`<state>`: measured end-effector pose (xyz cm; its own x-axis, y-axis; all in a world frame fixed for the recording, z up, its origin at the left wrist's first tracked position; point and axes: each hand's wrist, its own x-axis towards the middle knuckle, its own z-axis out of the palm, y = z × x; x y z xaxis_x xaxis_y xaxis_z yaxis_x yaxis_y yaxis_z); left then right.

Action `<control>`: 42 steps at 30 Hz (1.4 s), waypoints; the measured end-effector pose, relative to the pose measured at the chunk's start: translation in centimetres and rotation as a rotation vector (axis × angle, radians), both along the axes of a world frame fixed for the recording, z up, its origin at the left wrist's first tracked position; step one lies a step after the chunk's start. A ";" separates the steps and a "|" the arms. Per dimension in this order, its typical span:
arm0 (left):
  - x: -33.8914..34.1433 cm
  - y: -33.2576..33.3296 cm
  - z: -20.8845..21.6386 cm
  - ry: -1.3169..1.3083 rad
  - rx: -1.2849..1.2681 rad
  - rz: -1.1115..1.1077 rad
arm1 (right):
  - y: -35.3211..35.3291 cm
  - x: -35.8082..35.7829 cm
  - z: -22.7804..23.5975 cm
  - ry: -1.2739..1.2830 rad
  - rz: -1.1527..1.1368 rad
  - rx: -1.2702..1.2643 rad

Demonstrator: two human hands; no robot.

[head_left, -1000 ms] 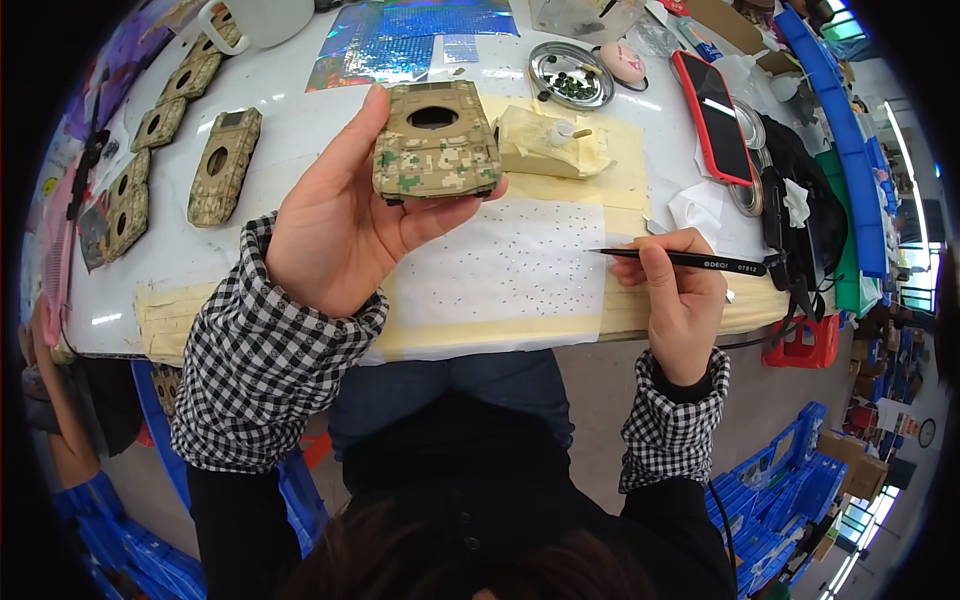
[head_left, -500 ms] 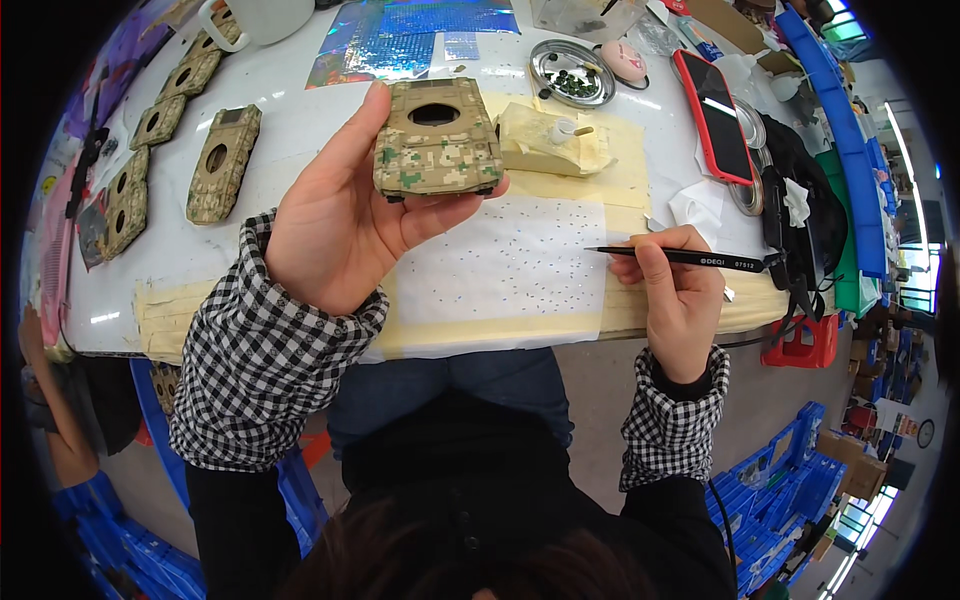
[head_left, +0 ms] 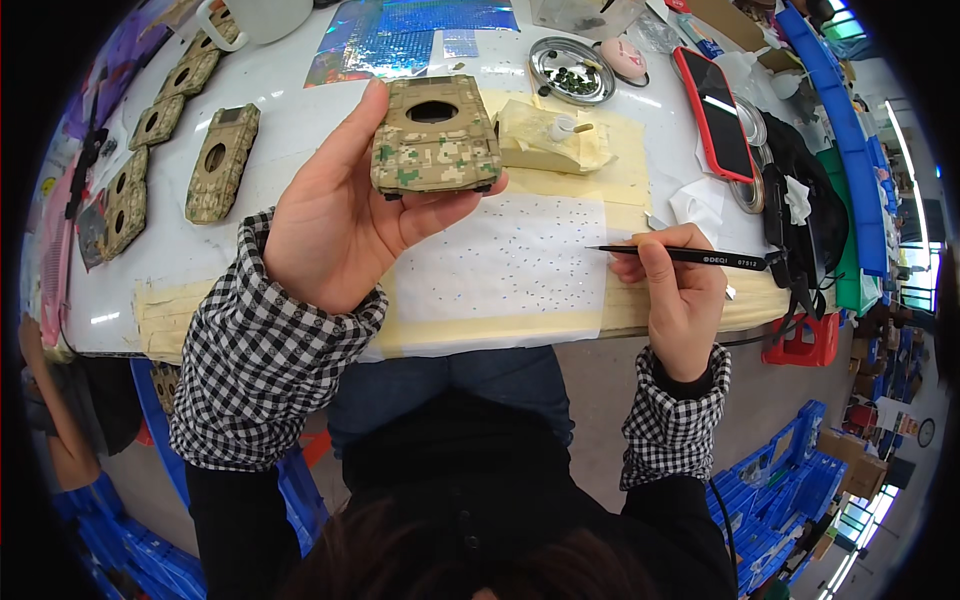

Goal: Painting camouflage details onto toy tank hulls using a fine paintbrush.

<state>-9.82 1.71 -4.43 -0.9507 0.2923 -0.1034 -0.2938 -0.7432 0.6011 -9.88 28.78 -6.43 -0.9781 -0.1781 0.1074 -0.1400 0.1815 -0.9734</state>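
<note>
My left hand [head_left: 335, 220] grips a model tank hull [head_left: 436, 150] in pixelated green and tan camouflage, thumb along its left side and fingers beneath. A dark round opening shows in the hull's top. In my right hand [head_left: 680, 290] is a pair of slim black tweezers [head_left: 700, 257], held like a pen, with the fine tip pointing left. That tip hovers over the right edge of a white sheet [head_left: 470, 270] dotted with many tiny pieces. Behind the sheet, beside the held hull, sits a block wrapped in yellowish tape [head_left: 540, 145] with a small white cup [head_left: 562, 128] on top.
More camouflaged hulls [head_left: 222, 165] stand at the left. At the back are a white mug [head_left: 270, 18], shiny blue foil sheets [head_left: 400, 45] and a round metal dish [head_left: 572, 72] of dark green bits. A red-cased phone [head_left: 715, 115] and crumpled tissue [head_left: 695, 203] lie right.
The hull in my left hand has tipped and shifted very slightly. My right hand with the tweezers has stayed nearly in place, moving a touch to the right.
</note>
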 end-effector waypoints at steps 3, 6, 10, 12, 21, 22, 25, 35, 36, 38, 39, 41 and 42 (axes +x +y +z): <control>0.0 0.0 0.0 -0.002 -0.003 0.002 | 0.0 0.1 0.2 0.002 -0.007 -0.014; 0.1 0.0 0.0 -0.012 -0.014 0.009 | 0.2 -0.1 0.7 0.026 0.004 -0.012; 0.1 0.0 -0.1 -0.013 -0.032 0.006 | -0.1 -0.7 2.9 0.106 0.045 -0.036; 0.1 0.1 0.0 -0.033 -0.056 0.022 | -0.6 -1.1 4.3 0.157 0.077 -0.027; 0.2 0.5 0.6 -0.066 -0.137 0.065 | -1.8 -2.1 5.7 0.218 0.159 0.037; 0.2 0.5 0.7 -0.071 -0.142 0.071 | -1.7 -2.1 5.5 0.210 0.155 0.036; 0.2 0.6 0.5 -0.072 -0.143 0.075 | -1.5 -1.9 5.0 0.197 0.133 0.052; 0.2 0.4 0.2 -0.036 -0.122 0.052 | 0.0 -1.0 2.7 0.081 0.100 0.043; 0.2 0.3 0.1 -0.030 -0.112 0.041 | 0.1 -0.9 2.3 0.064 0.096 0.047; 0.1 0.3 0.0 -0.018 -0.114 0.037 | 0.4 -0.7 1.6 0.040 0.093 0.046; 0.1 0.3 0.0 -0.012 -0.115 0.034 | 0.6 -0.5 1.3 0.028 0.090 0.045; 0.1 0.2 -0.1 -0.007 -0.106 0.021 | 0.6 -0.4 0.8 0.007 0.077 0.025; 0.1 0.1 -0.2 -0.008 -0.096 0.015 | 0.6 -0.4 0.6 0.007 0.075 0.020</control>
